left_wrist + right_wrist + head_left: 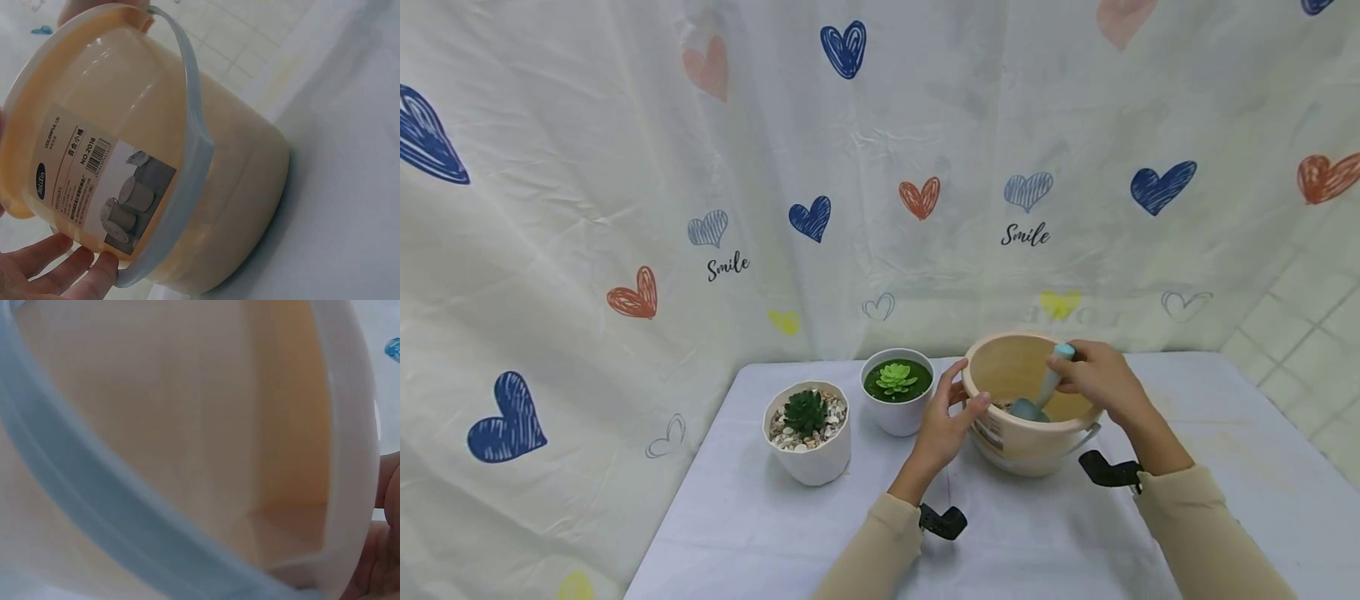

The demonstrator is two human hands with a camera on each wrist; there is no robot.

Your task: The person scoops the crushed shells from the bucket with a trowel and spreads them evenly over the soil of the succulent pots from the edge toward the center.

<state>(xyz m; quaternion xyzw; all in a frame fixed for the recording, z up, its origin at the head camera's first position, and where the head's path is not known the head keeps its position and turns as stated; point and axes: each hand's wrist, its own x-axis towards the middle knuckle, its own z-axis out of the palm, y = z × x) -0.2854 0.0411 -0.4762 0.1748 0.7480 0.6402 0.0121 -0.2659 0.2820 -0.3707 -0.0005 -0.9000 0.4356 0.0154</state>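
A cream plastic bucket [1026, 446] with a blue-grey handle [199, 147] and a printed label [103, 181] stands on the table. My left hand [946, 421] holds it at the left of its rim, with fingertips against the wall just under the rim in the left wrist view. My right hand [1101, 379] reaches over the bucket's right side and grips the pale blue handle of a small shovel [1028, 410]. The shovel points down into the bucket, its grey-blue blade beside a bit of gravel [1002, 406]. The front wall hides the bottom. In the right wrist view the bucket [356, 425] covers the shovel.
Left of the bucket stands a white pot with a light green succulent [897, 379]. Further left and nearer is a white pot of pebbles with a dark green succulent [806, 412]. A white cloth covers the table [760, 542]; a heart-patterned curtain [925, 267] hangs behind.
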